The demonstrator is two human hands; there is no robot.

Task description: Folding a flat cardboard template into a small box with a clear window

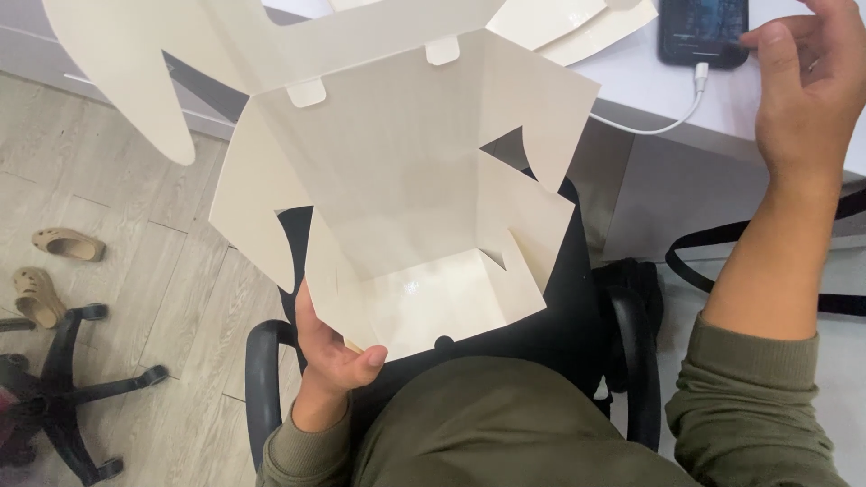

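**White carton held open over the lap, phone touched on the bench**

The white bench [649,86] is cut off at the upper edge, and only its near corner at 1 o'clock is seen. The largest thing in view, an unfolded white cardboard box [406,180] of smooth, slightly glossy card, is held open toward the camera in the centre; its upper flaps are cropped by the top edge, and its glossy bottom panel is seen at 6 o'clock. Two small locking tabs are seen along its upper fold. More flat white card [577,27] is laid on the bench at 12 o'clock, partly hidden behind the box. A black office chair [262,379] is largely hidden under the olive-clad lap.

The left hand [329,352] is clamped on the box's lower left corner at 7 o'clock, thumb on the inner face; the fingers behind are hidden. The right hand [807,81], at 2 o'clock, is held loosely spread, its thumb tip laid on a dark phone [704,32] with a white cable [667,122] plugged in. Two tan clogs [54,266] are seen on the grey plank floor at 9 o'clock.
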